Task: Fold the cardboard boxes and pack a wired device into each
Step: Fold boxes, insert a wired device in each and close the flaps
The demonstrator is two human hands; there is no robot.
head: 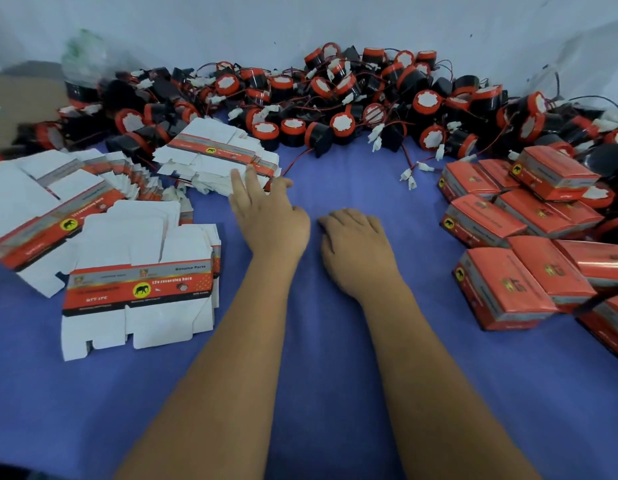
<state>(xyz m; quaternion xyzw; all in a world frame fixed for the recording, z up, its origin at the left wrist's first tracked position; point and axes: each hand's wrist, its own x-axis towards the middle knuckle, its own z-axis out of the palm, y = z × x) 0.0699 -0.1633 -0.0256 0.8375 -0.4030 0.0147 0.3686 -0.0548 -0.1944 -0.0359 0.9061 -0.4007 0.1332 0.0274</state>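
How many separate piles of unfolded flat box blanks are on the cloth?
3: a fanned pile at far left, a near pile front left, and a pile under the left hand's fingertips. More may lie hidden beneath.

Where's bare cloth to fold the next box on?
Bare cloth runs down the middle, around both forearms to the near edge, between the flat boxes and the packed boxes. The strip ahead of the right hand is free too. Crowded: the horns along the back.

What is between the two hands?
Only bare blue cloth lies between the left hand and the right hand, as the head view shows. Neither hand holds anything there.
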